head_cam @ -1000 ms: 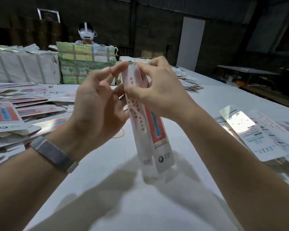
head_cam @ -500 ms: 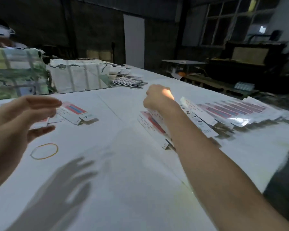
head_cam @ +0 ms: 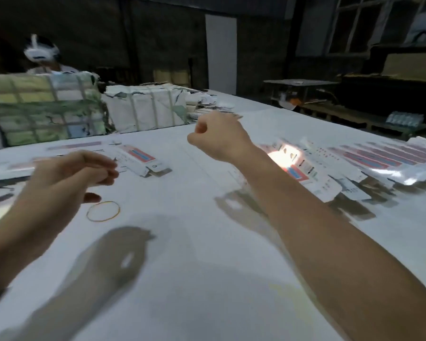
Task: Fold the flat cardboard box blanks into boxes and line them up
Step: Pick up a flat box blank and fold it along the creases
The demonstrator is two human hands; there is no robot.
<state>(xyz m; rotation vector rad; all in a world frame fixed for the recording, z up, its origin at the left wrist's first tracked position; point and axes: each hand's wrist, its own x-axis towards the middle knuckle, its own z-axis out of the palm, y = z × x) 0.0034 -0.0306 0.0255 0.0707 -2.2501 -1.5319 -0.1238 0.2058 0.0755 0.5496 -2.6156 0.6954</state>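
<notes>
My right hand [head_cam: 219, 136] hovers above the white table [head_cam: 207, 279] with its fingers curled into a fist and nothing in it. My left hand [head_cam: 67, 178] hangs over the table's left side, fingers loosely bent, empty. A row of folded white-and-red boxes [head_cam: 379, 156] lies side by side at the right, the nearest one [head_cam: 303, 173] just right of my right forearm. One more box [head_cam: 138, 158] lies past my left fingertips. Flat blanks [head_cam: 5, 166] are spread at the far left.
A yellow rubber band [head_cam: 103, 211] lies on the table under my left hand. Strapped bundles, one green [head_cam: 42, 112] and one white [head_cam: 145, 107], stand at the back. A person with a headset [head_cam: 42, 55] sits behind them.
A second ago both hands held a folded box upright. My right hand then set it down at the row on the right and has since lifted away leftward, empty. My left hand dropped low.
</notes>
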